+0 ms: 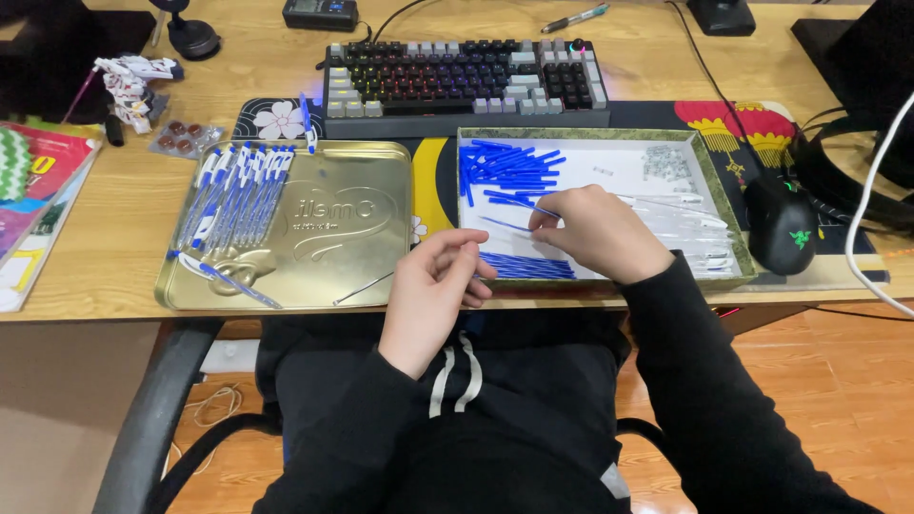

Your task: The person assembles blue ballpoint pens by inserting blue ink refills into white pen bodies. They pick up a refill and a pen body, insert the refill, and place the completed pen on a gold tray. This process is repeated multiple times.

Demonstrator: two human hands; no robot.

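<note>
My right hand (595, 231) reaches into a shallow green-rimmed tray (725, 205) and pinches a thin blue pen refill (509, 227) over its white floor. Loose blue refills (509, 164) lie piled at the tray's back left, more lie in a row (528, 267) at its front, and clear pen barrels (690, 233) fill the right side. My left hand (436, 286) hovers at the desk's front edge between tray and gold tin lid (357, 224), fingers loosely curled; whether it holds anything is unclear. Several assembled blue-and-white pens (238, 195) lie on the lid, along with a thin metal rod (362, 288).
A backlit keyboard (465, 76) sits behind the tray on a dark patterned desk mat. A black mouse (783, 224) and cables lie to the right, books (33, 190) and a small toy robot (133, 86) to the left. A chair armrest (152, 419) is below left.
</note>
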